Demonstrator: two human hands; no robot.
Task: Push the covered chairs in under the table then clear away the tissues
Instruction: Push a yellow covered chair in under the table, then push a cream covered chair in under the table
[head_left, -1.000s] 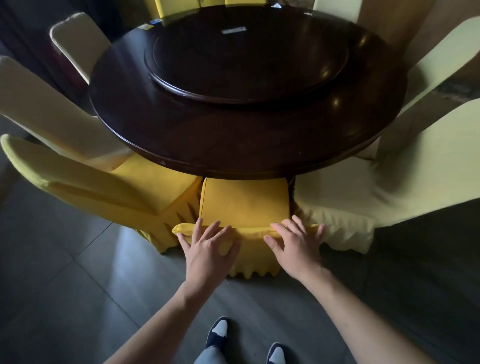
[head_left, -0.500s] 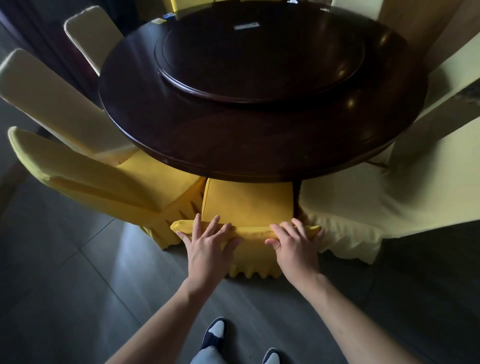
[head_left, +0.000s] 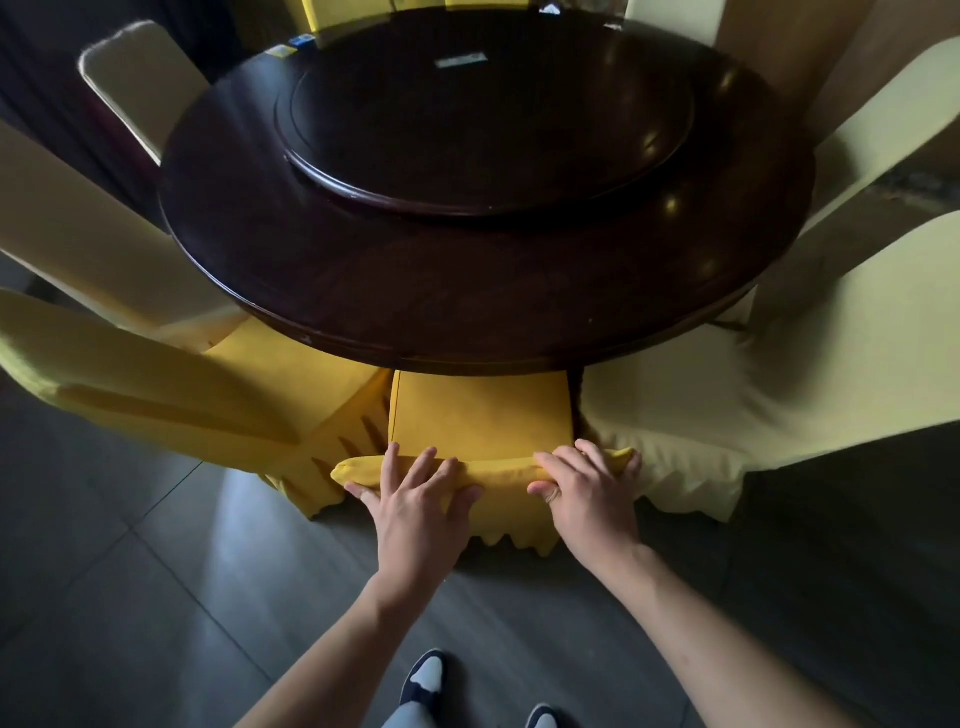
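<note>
the yellow covered chair (head_left: 480, 415) stands directly ahead, its seat partly tucked beneath the near rim of the round dark surface (head_left: 467, 301), its backrest top nearest the person. the left hand (head_left: 415, 512) lies spread over the top of the backrest, fingers fairly straight and draped on the cloth, thumb against the back face. the right hand (head_left: 589, 493) has its grip curled over the same top edge, thumb tucked under the fold. over the last second the seat has slid a little further under the rim and the view has come closer, so the push looks under way and probably near its end. a second yellow chair (head_left: 171, 395) angles out at the left and a pale chair (head_left: 753, 395) at the right, both likely needing the same push. a small pale item (head_left: 460, 61) on the turntable (head_left: 488, 119) may be tissues; too small to tell.
</note>
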